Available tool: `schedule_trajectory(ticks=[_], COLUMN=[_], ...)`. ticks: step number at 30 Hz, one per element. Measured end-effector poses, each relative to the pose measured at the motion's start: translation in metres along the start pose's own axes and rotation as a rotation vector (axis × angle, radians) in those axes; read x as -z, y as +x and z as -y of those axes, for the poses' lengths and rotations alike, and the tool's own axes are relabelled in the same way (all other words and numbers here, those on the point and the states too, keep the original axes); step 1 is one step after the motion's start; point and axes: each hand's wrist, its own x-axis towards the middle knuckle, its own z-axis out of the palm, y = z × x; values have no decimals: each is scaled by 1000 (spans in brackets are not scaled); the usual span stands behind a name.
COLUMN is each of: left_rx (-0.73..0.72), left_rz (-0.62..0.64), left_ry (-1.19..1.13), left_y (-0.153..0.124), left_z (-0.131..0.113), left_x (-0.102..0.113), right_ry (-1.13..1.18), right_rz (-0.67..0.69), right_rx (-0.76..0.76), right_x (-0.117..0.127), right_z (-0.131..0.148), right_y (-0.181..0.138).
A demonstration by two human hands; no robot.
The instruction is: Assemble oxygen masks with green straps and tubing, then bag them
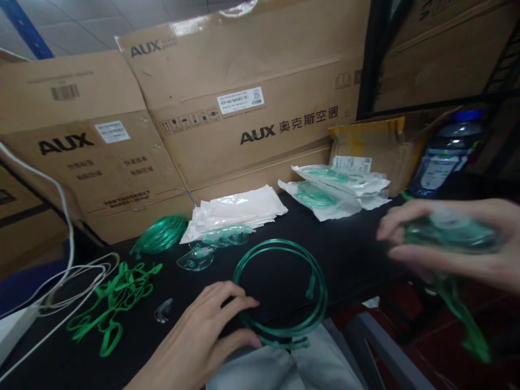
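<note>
My left hand [209, 333] rests at the black table's [357, 249] front edge, its fingers pinching the near side of a coiled green tube [284, 287]. Off the table to the right, my right hand [450, 244] is closed round a clear green oxygen mask [447, 233], blurred by motion, with a green strap [463, 319] hanging down from it. A clear mask [195, 259] lies on the table behind my left hand.
Green elastic straps [114, 303] and a small clear clip [163, 311] lie at left, near white cables [69, 276]. Another green tube coil [160, 234], empty plastic bags [239, 211] and bagged masks [337, 187] sit further back. AUX cardboard boxes [252, 108] form the backdrop. A water bottle [447, 151] stands right.
</note>
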Motion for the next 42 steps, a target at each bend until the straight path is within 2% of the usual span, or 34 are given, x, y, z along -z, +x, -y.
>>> schedule_trajectory(ticks=[2,4,8,12,14,16,22,25,28,31,34,37,42], left_rx=[19,32,18,51,88,65,-249,-345,-394,-321,-200,-126,5], left_rz=[-21,-28,-50,-38,-27,-43,-250,-325,-359,-413,-419,-380,-414], left_ry=[-15,-30,-29,3,43,75,257,325,288,200,164,159,115], left_y=[-4,-6,-6,-10,-13,-16,-16,-16,-18,-20,-22,-19,-8], left_z=[6,9,12,6,2,-2,-4,-4,-4,-8,-14,-18,-12], left_x=[1,1,-1,-2,-5,-10,-15,-11,-7,-8,-13,-20,-28], right_ry=[-245,-315,-363,-417,-426,-420,-472,-516,-551,-545,-512,-423,-208], right_rz=[231,376,539,649,680,710,722,714,705,697,663,631,730], right_rx=[93,152,234,260,281,292,306,299,285,252,130,-37,-232], right_x=[-20,-43,-77,-90,-93,-96,-105,-108,-112,-115,-122,-132,-140], right_z=[-4,-10,-21,-23,-22,-22,-30,-28,-21,-15,-13,-13,-11], right_y=[5,10,18,25,27,28,24,23,21,18,20,36,70])
